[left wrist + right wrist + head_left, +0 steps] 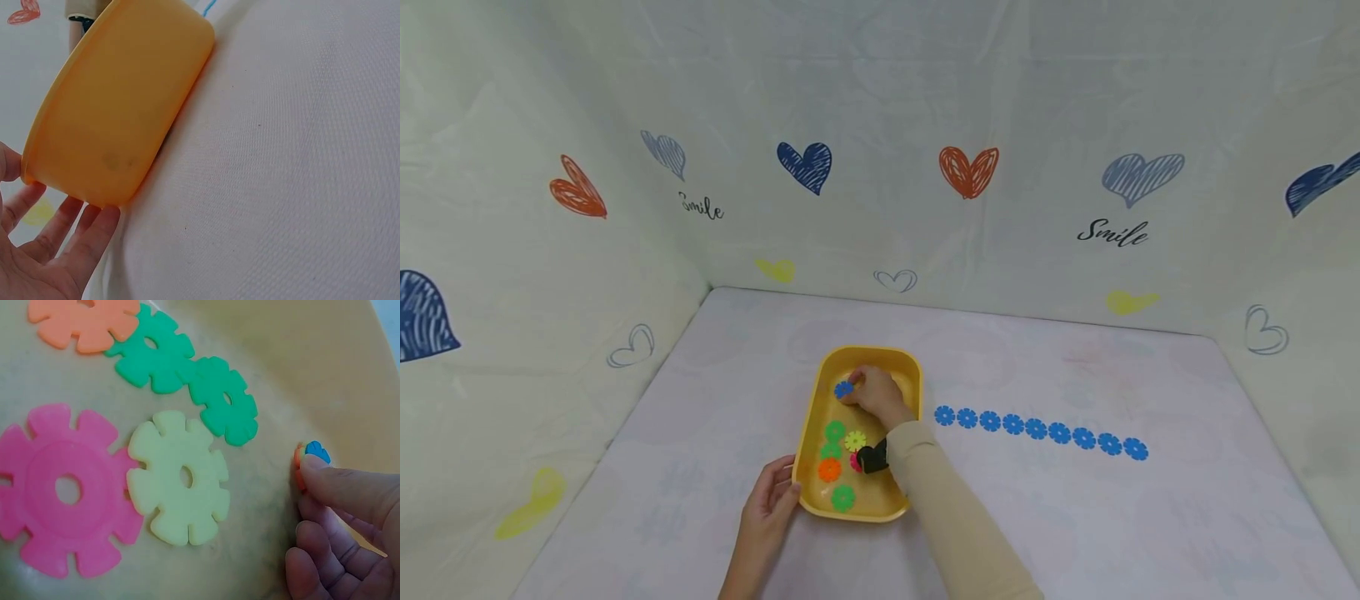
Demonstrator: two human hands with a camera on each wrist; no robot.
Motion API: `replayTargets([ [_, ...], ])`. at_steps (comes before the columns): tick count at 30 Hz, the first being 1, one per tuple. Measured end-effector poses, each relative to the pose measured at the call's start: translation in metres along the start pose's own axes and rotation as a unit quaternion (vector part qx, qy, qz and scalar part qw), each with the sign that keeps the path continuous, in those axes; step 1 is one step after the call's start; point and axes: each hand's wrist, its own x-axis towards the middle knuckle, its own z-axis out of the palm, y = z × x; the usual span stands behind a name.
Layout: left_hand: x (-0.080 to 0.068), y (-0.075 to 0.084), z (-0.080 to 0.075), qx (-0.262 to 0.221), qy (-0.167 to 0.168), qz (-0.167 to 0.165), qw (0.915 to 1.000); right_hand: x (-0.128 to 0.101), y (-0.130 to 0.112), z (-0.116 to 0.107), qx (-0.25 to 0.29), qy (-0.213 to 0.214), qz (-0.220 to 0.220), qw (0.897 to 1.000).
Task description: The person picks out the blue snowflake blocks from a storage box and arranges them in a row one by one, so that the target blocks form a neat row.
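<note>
A yellow plastic tray [823,379] stands on the table with flower-shaped notched discs in it. My left hand [767,500] holds its near left corner, thumb at the rim and fingers [94,240] against the outer wall. Inside the tray's far part, my right hand [880,395] pinches a blue flower disc [843,390]. In the right wrist view, orange and yellow edges show beside the blue disc [317,452] at the fingertips; whether these are also held I cannot tell. Around lie a pink disc [69,490], a pale yellow disc [181,478], an orange disc [830,470] and several green discs [843,498].
Right of the tray, several blue discs [1036,429] lie flat in a slightly slanting row on the pale table cloth [1075,525]. A white curtain [880,100] printed with hearts closes off the back and sides. A black band is on my right wrist.
</note>
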Motion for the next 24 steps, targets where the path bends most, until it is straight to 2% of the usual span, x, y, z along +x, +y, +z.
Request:
replayTargets([
  [6, 0.0009, -0.0002, 0.0003, -0.003, -0.001, -0.001, 1.0000, -0.0006, -0.0022, -0.0021, 0.015, -0.015, 0.014, 1.000],
  [17, 0.0008, -0.0016, -0.0002, -0.007, -0.002, 0.008, 0.9999, -0.0019, -0.0023, -0.0049, 0.056, -0.037, 0.005, 0.998],
  [24, 0.0003, -0.0017, -0.0005, -0.008, -0.001, 0.003, 1.0000, -0.0049, -0.0030, -0.0071, 0.044, -0.047, -0.007, 0.998],
])
